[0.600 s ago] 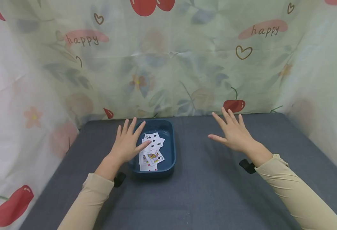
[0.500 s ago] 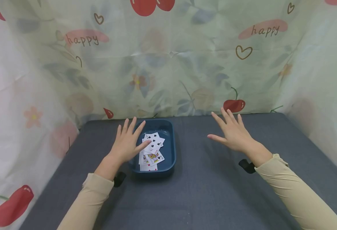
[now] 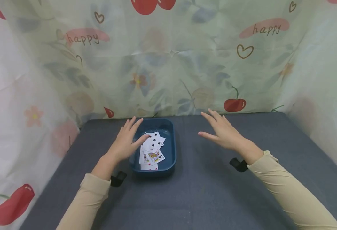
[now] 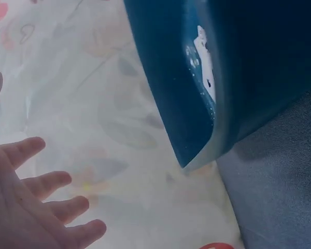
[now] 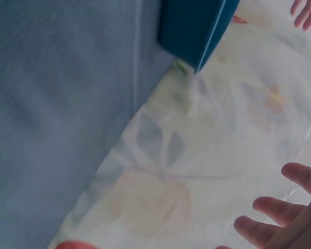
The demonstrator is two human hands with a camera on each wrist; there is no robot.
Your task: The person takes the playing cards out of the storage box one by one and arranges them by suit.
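Observation:
A dark blue rectangular tray [image 3: 170, 150] with raised walls stands left of centre on the table. Several playing cards [image 3: 154, 143] lie face up in a loose overlapping pile inside it, spades and a court card among them. My left hand [image 3: 123, 142] hovers over the tray's left side, fingers spread and holding nothing; its thumb overlaps the cards in the head view. To the right of the tray, my right hand [image 3: 226, 134] is held in the air, fingers extended with nothing in them. In the left wrist view, the left palm [image 4: 20, 207] is apart from the tray wall [image 4: 168, 88].
Dark grey cloth covers the table [image 3: 203, 198]. A printed curtain [image 3: 171, 64] with cherries and the word "happy" hangs along the back and both sides. Each wrist wears a black strap mount, such as the right one [image 3: 239, 164].
My right hand has moved left, toward the tray. The left hand has turned slightly, its fingers closer together. The cards and tray stay as they were.

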